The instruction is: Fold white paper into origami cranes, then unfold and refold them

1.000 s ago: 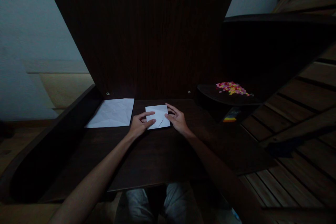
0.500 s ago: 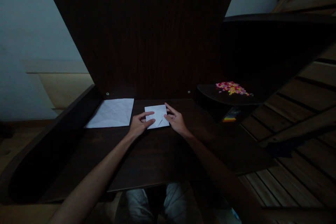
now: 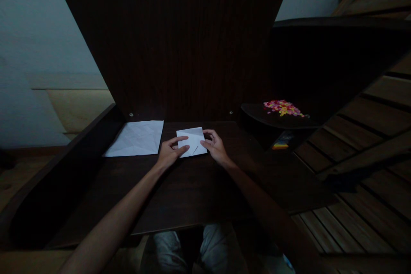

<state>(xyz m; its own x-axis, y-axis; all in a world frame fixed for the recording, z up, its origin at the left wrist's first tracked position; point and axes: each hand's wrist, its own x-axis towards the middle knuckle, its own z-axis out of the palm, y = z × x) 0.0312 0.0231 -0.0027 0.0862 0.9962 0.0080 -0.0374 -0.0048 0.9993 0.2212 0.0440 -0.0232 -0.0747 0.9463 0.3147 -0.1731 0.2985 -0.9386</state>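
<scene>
A small square of folded white paper (image 3: pixel 193 139) is held between my two hands, just above or on the dark desk. A short slanted line, a slit or crease, shows near its lower edge. My left hand (image 3: pixel 170 150) grips the left side, thumb and index finger lying on top. On the right edge, my right hand (image 3: pixel 216 147) pinches with its thumb on the face and its fingers curled at the side and behind. To the left lies a larger sheet of white paper (image 3: pixel 136 139), flat and marked with crease lines.
The dark wooden desk (image 3: pixel 180 197) has a raised side panel (image 3: pixel 61 171) at left and a tall back panel (image 3: pixel 173 43). A small shelf at right carries a heap of pink, red and yellow pieces (image 3: pixel 284 108). Beneath it sits a yellow-orange item (image 3: pixel 280 146).
My right index finger has bent in from stretched out along the top right corner. The paper's upper edge sits slightly higher; my left hand has hardly moved.
</scene>
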